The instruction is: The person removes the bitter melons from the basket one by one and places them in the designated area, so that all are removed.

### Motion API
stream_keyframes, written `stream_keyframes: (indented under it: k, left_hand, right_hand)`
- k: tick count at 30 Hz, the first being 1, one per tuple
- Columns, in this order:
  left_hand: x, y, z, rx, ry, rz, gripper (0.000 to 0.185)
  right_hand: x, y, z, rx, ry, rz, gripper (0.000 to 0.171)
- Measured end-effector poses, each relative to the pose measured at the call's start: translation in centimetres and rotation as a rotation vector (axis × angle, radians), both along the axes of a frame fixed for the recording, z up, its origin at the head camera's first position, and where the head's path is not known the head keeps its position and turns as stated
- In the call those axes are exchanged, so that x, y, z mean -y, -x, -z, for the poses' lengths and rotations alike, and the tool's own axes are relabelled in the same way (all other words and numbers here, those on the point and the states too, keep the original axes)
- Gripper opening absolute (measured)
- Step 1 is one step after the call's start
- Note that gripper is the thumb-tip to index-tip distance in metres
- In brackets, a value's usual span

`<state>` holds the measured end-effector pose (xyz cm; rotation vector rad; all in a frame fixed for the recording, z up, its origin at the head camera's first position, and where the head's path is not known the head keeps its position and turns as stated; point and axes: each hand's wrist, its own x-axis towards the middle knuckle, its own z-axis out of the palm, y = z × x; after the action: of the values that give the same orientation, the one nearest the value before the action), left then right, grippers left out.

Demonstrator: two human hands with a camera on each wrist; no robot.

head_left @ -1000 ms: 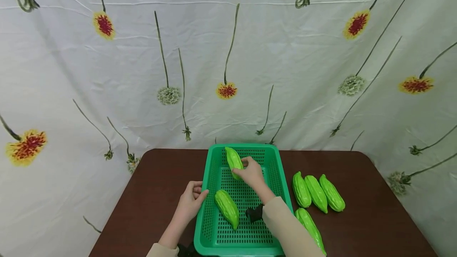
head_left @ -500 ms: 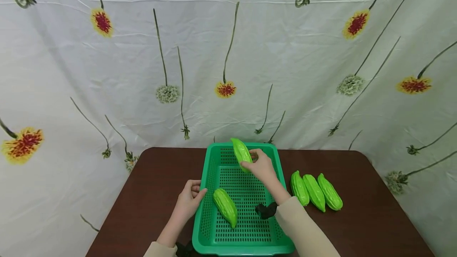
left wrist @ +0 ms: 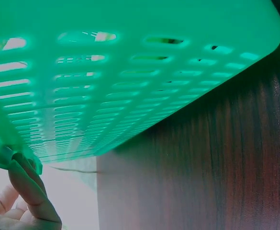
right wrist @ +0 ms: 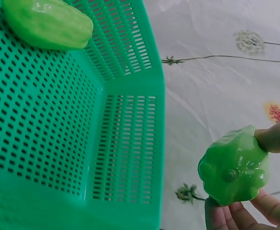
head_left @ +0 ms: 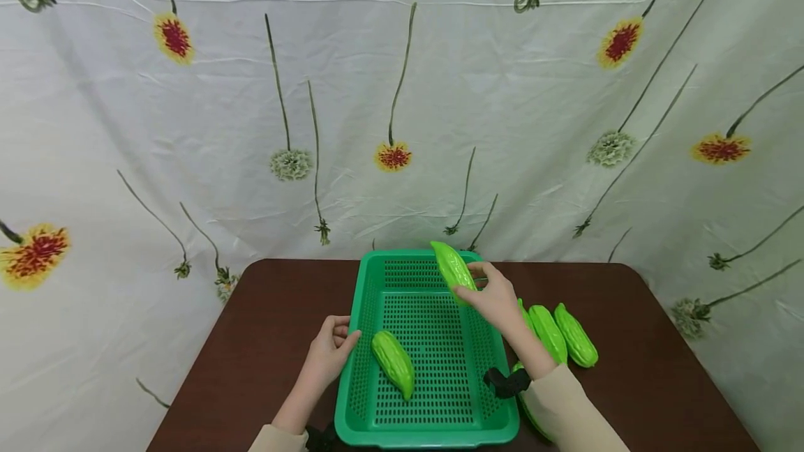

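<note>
Just right of the frame's centre in the head view, the right hand [head_left: 496, 295] grips a green bitter gourd [head_left: 453, 268], fingers and thumb curled round its near end, holding it tilted in the air above the far right corner of the green perforated basket [head_left: 358, 361]. In the right wrist view the gourd's blunt end [right wrist: 234, 167] shows at the lower right, pinched between thumb and fingertips [right wrist: 275, 139], with the basket's slotted wall to its left.

A second bitter gourd [head_left: 393, 363] lies on the basket floor, lower left of the basket, slanted, apart from the walls. The left hand [head_left: 328, 354] rests against the basket's left rim, thumb hooked on the edge and fingers loosely bent on the outside; the left wrist view shows the thumb [left wrist: 27, 191] against the underside of the rim at the lower left.

To the right of the basket, on the dark brown table [head_left: 659, 382], two more gourds [head_left: 562, 333] lie side by side, with another partly hidden behind the right wrist and a further one half covered by the beige sleeve [head_left: 571, 410]. These lie directly below and beside the raised gourd. A white cloth printed with flowers [head_left: 389, 89] fills the upper frame.
</note>
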<state>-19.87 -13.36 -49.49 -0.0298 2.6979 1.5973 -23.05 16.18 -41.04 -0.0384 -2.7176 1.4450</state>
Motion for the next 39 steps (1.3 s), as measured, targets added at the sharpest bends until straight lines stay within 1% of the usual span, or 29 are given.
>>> stream_keyframes:
  k: [7,14,20,28,31,39]
  left_hand:
    - [0.0,0.0,0.0,-0.001,0.004,-0.001,0.038]
    - [0.0,0.0,0.3,-0.005,-0.005,-0.001,0.038]
    - [0.0,0.1,0.3,-0.012,-0.004,0.003,0.038]
    - [0.0,0.1,0.3,-0.018,0.000,0.006,0.039]
    - [0.0,0.1,0.4,-0.019,-0.003,0.009,0.039]
    - [0.0,0.1,0.5,-0.025,-0.011,0.003,0.039]
  right_hand:
    - [-2.1,-1.5,-0.8,-0.014,-0.025,0.015,0.054]
    - [-3.8,-3.0,-1.3,-0.018,-0.073,0.021,0.051]
    - [-5.5,-4.3,-1.3,-0.029,-0.064,0.037,0.050]
    - [-7.5,-6.3,-0.6,0.039,-0.097,0.064,0.055]
    - [-8.1,-7.1,-0.2,0.050,-0.105,0.081,0.055]
    - [-10.1,-8.9,1.6,0.106,-0.115,0.148,0.058]
